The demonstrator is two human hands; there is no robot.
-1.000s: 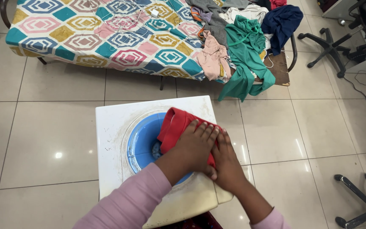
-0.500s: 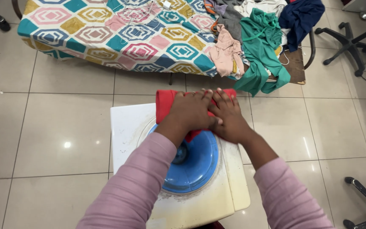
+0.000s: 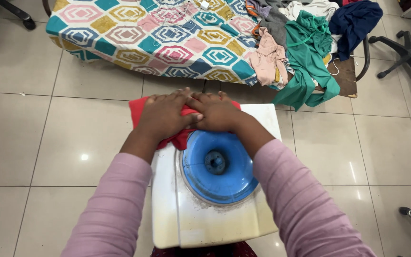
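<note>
You had a red cloth [image 3: 140,108] under both hands, on a white appliance top [image 3: 167,214], yellowed & grimy at the edges, w/ a bright blue round basin [image 3: 220,167] set in it. Your sleeves [image 3: 112,209] were pale pink-lilac, floor tiles [image 3: 34,143] glossy off-white w/ grey grout. Behind, the bed sheet [image 3: 158,38] was white w/ hexagon rings in teal, pink, mustard & navy; clothes on it were green [image 3: 308,66], dusty pink [image 3: 268,62], navy [image 3: 353,24], grey [image 3: 276,24] & white [image 3: 305,8].
</note>
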